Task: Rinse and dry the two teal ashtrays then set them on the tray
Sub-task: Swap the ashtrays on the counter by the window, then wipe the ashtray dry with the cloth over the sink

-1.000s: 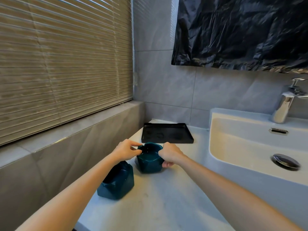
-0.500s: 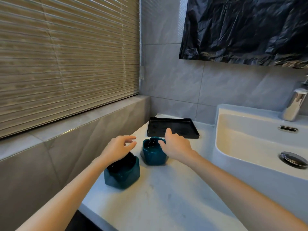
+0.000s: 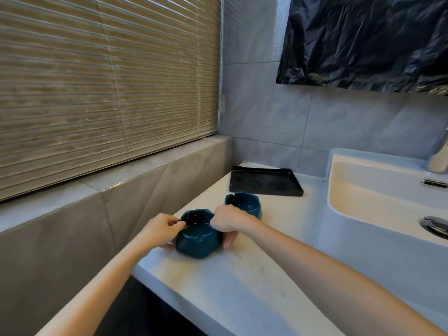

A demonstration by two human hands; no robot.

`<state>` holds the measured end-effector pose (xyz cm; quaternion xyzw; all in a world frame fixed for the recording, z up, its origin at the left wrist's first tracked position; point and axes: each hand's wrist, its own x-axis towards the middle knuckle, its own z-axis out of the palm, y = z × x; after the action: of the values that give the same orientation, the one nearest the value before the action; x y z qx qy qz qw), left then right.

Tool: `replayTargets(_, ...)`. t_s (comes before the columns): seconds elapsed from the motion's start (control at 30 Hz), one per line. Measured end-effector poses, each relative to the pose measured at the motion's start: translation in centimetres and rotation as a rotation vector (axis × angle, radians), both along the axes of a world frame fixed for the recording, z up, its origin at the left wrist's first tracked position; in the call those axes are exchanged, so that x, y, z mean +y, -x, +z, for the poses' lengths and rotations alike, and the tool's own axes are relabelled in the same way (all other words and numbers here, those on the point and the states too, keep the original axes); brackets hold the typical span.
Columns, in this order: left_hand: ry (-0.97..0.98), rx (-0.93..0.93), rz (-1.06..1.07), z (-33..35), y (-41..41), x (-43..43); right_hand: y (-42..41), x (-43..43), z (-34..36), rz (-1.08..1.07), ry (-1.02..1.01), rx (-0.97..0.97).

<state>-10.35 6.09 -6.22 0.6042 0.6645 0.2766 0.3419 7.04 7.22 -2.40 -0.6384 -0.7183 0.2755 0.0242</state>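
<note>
**Bathroom counter: grip switched to the near ashtray**

Closed slatted blinds filling the left, with a grey tiled ledge beneath. White counter running from that ledge across to the basin.

At the counter's left end, the left hand: thumb and forefinger pinching the rim of the near ashtray, other fingers curled low against its left wall. Opposite it, the right hand, fingers curled over the right rim, one digit showing low by the base. Clamped between the two hands, upright. Resting on the counter or just lifted off it: cannot tell.

Just behind the right hand, the second ashtray, upright on the counter with nothing touching it, standing just short of the black tray. Nothing teal on that tray.

Further right, the white sink with its drain, and a tap cut off at the frame edge. Crumpled black plastic sheet hanging on the wall above.

Changed within the last second: both hands were gripping the farther ashtray, then opened and drew back toward the body. Now closed round the nearer one. Probably a pick-up for a carry right to the sink. Rinsing and drying apparently not yet begun on this piece, and tray placement outstanding for both.
</note>
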Motion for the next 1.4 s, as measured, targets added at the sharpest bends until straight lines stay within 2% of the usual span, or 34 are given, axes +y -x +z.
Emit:
replayTargets(0.1,-0.011,-0.01,-0.017,1.3,-0.3,-0.3,-0.1,-0.8,0.4,0.05,-0.08,-0.079)
replayTargets(0.17,-0.043,-0.083,-0.028,2.6,-1.1,-0.8,-1.0,-1.6,1.5,0.077,-0.151,-0.117)
replayTargets(0.3,0.02,-0.392,-0.115,6.1,-4.1,-1.7,-4.2,-2.8,5.5,0.003,-0.389,-0.07)
replayTargets(0.37,0.039,-0.536,-0.163,8.0,-6.3,-1.7,-6.4,-3.3,7.6,-0.027,-0.439,-0.038)
replayTargets(0.5,-0.071,-0.618,-0.236,11.5,-12.2,-0.8,-12.4,-3.8,11.3,-0.106,-0.606,-0.1)
replayTargets(0.6,-0.151,-0.657,-0.323,13.5,-17.5,-0.4,-17.8,-4.7,13.7,-0.173,-0.626,-0.073)
replayTargets(0.83,-0.365,-0.546,-0.538,15.8,-30.3,-1.2,-29.7,-9.2,15.6,-0.384,-0.595,0.108)
replayTargets(0.97,-0.656,-0.366,-0.704,15.2,-35.9,-2.1,-35.5,-11.8,14.3,-0.426,-0.586,0.212)
replayTargets(1.13,-0.888,-0.268,-0.861,13.2,-41.2,-3.0,-40.4,-14.6,11.0,-0.381,-0.773,0.31)
replayTargets(1.2,-1.011,-0.196,-0.887,12.6,-43.0,-3.6,-42.0,-15.7,9.5,-0.393,-0.855,0.305)
replayTargets(1.3,-1.169,-0.097,-0.896,12.0,-44.8,-4.7,-43.3,-17.0,7.4,-0.436,-0.963,0.196)
replayTargets(1.4,-1.233,-0.05,-0.925,11.5,-45.8,-5.5,-44.0,-18.0,6.0,-0.461,-1.029,0.174)
